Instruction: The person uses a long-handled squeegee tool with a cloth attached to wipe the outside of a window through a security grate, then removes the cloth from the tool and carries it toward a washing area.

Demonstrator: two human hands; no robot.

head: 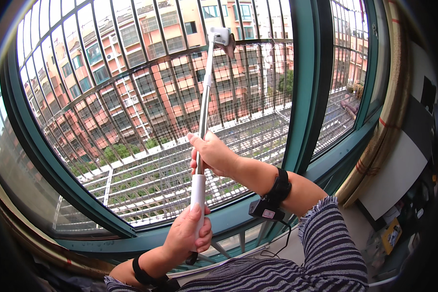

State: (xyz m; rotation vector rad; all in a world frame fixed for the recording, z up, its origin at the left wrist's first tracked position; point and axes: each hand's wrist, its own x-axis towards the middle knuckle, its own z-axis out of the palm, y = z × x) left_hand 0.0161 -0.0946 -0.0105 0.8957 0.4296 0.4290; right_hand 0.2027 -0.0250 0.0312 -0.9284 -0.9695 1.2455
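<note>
A long pole (203, 109) with a pale handle reaches away from me through the window opening. My left hand (189, 231) is closed around the pale handle near its lower end. Higher up, my right hand (211, 153) grips the metal part of the pole just above the handle, thumb pointing along it. At the far end is a white head (219, 35) with a dark brownish cloth (229, 49) hanging from it, close to the top rail of the mesh (189, 51). Whether the cloth touches the rail I cannot tell.
Green window frames (303, 84) stand at both sides, with a sill (233, 215) below. Outside are metal security bars (131, 33), black mesh and a slatted metal floor (160, 182). A curtain (376, 146) hangs at right. A black device (266, 208) with a cable is strapped to my right arm.
</note>
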